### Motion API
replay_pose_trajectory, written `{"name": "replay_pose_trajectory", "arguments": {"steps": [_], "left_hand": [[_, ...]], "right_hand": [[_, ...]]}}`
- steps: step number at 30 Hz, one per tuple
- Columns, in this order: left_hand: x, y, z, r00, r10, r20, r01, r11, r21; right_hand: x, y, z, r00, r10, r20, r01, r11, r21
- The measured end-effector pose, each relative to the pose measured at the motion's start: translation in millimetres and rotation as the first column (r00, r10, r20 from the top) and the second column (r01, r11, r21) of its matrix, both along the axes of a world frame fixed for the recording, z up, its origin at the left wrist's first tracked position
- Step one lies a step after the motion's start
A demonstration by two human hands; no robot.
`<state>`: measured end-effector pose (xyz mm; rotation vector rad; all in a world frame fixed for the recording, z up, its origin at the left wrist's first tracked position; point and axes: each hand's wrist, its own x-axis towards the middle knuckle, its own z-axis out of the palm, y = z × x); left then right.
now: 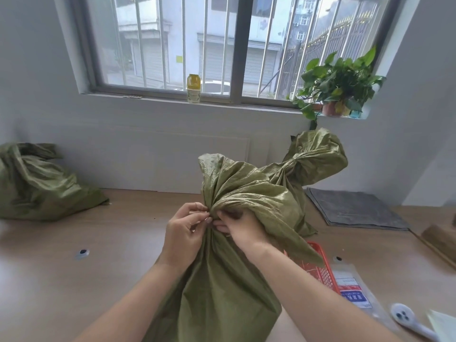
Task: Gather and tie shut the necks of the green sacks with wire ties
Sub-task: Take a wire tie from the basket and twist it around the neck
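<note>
**Tying the Middle Sack Shut**

The big wooden bench [118, 243] holds three green sacks. The middle sack [222, 292] stands right in front of the person, close to the near edge. The left sack [37, 183] slumps far off by the wall with its top loose, so it looks not tied yet. The back sack [313, 156] stands just behind the middle one. Its neck is already squeezed tight.

The step in hand looks like the tying of the middle sack. Its neck is bunched up, and the loose top flops over to the right. Both hands meet at that neck and touch each other. The left hand [183, 233] has curled fingers that pinch at the bunched cloth. The right hand [243, 230] grips the neck from the other side.

Next, I think the wire tie needs twisting round and round until it bites. One hand must hold the neck squeezed, or the cloth may spring open.

Some things are hard to see. The wire tie is too thin to make out; a tiny line by the left fingers may be it. The floppy top hides the right fingertips. The sack covers part of the red basket [323, 270], so I cannot tell what is inside. I cannot see a tie on the back sack either.
</note>
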<state>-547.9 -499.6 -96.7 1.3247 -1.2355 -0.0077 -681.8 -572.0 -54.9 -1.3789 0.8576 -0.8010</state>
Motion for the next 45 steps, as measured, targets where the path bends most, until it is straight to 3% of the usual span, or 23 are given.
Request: {"name": "replay_pose_trajectory", "arguments": {"steps": [8, 13, 17, 20, 24, 29, 35, 45], "left_hand": [[16.9, 11.5, 8.3, 0.933, -0.031, 0.36, 0.072, 0.992, -0.102], [28.2, 5.6, 17.5, 0.785, -0.12, 0.608, 0.164, 0.986, -0.017], [34.2, 1.8, 16.6, 0.763, -0.213, 0.61, 0.199, 0.976, 0.092], [31.5, 0.7, 17.2, 0.823, -0.206, 0.529, 0.183, 0.978, 0.097], [21.2, -3.5, 21.3, 0.924, -0.116, 0.365, 0.098, 0.993, 0.068], [17.3, -5.4, 29.6, 0.956, -0.11, 0.272, 0.076, 0.988, 0.132], [16.2, -4.4, 31.4, 0.954, -0.148, 0.261, 0.107, 0.98, 0.166], [16.8, -7.9, 34.7, 0.943, -0.177, 0.281, 0.127, 0.974, 0.185]], "right_hand": [[5.7, 1.8, 1.5, 0.999, 0.0, 0.043, -0.003, 0.999, 0.054], [0.0, -5.1, 15.6, 0.99, 0.019, -0.138, -0.022, 1.0, -0.015], [-6.2, -16.6, 25.3, 0.972, 0.065, -0.225, -0.098, 0.985, -0.141], [-12.9, -23.3, 25.7, 0.962, 0.123, -0.244, -0.162, 0.975, -0.149], [-15.3, -25.7, 17.5, 0.964, 0.199, -0.175, -0.214, 0.974, -0.069], [-19.6, -27.2, 3.1, 0.979, 0.197, -0.05, -0.199, 0.979, -0.048], [-19.4, -25.8, -4.2, 0.987, 0.163, 0.016, -0.162, 0.986, -0.029], [-21.6, -24.6, -0.6, 0.987, 0.162, -0.011, -0.162, 0.986, -0.046]]}}
